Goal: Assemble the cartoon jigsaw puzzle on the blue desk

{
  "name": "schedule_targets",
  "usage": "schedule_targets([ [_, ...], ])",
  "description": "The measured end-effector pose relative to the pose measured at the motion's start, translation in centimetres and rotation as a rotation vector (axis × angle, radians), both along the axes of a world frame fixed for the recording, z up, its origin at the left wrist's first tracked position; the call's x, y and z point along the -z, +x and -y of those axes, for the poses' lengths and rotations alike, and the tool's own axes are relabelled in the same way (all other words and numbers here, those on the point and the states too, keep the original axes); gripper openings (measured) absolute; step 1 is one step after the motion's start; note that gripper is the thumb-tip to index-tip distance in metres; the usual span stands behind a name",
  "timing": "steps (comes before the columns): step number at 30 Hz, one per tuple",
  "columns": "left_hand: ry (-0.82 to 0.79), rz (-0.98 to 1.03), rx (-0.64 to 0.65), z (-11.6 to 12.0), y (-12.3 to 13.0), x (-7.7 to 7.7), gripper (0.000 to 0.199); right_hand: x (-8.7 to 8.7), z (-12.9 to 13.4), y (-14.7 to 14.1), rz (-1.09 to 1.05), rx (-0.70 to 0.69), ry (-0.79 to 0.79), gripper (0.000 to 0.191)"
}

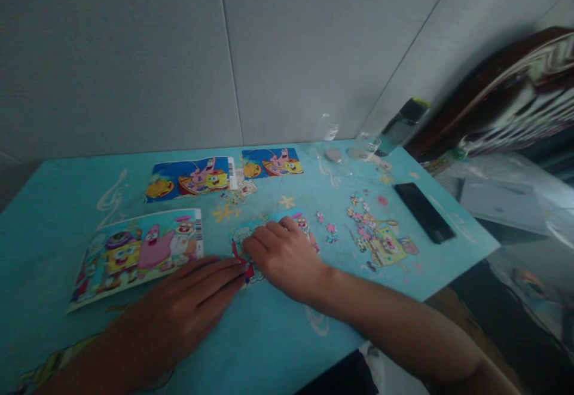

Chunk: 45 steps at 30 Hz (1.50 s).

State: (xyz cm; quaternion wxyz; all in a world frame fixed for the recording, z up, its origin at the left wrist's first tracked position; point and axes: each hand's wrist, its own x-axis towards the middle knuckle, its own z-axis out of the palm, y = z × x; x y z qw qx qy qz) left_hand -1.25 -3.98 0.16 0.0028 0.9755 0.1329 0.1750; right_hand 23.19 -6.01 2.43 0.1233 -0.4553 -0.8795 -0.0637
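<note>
half-built puzzle (pixel 269 236) near table's (pixel 269 335) front edge: press flat under curled right hand (pixel 282 257), steadied by left hand (pixel 188 299), fingers outstretched.

Glossy printed cards (pixel 139 254) on smooth tabletop (pixel 278 335)

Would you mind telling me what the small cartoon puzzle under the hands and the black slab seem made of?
Small cartoon jigsaw puzzle: probably printed cardboard, thin, flat, with cut piece edges. Flat black rectangular slab: smooth, dark, maybe plastic or glass; too blurred to tell.
</note>
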Motion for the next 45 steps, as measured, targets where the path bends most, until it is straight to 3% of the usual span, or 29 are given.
schedule_targets([
  [5, -0.004, -0.005, 0.003, -0.5, -0.1, 0.3, 0.045, 0.4, -0.4, -0.4, 0.008, 0.040, -0.005, 0.011],
  [11, 0.000, -0.007, 0.021, -0.9, -0.8, 1.2, 0.045, 0.4, -0.8, -0.4, -0.001, -0.028, -0.019, 0.015],
  [20, -0.032, -0.027, 0.004, -0.9, -1.5, 2.3, 0.048, 0.3, -1.2, -0.5, 0.008, -0.024, -0.002, 0.012],
  [26, -0.004, -0.016, 0.014, -1.0, -1.5, 2.4, 0.047, -0.2, -0.9, -0.6, 0.027, -0.049, -0.009, 0.011],
  [31, 0.005, -0.034, 0.043, -1.2, -1.5, 2.1, 0.048, -0.2, -1.6, -0.3, -0.037, 0.014, -0.082, 0.006],
  [45, 0.037, -0.078, 0.042, -1.5, -1.9, 2.1, 0.052, 0.5, -2.1, 0.0, -0.114, 0.115, -0.126, 0.018],
])
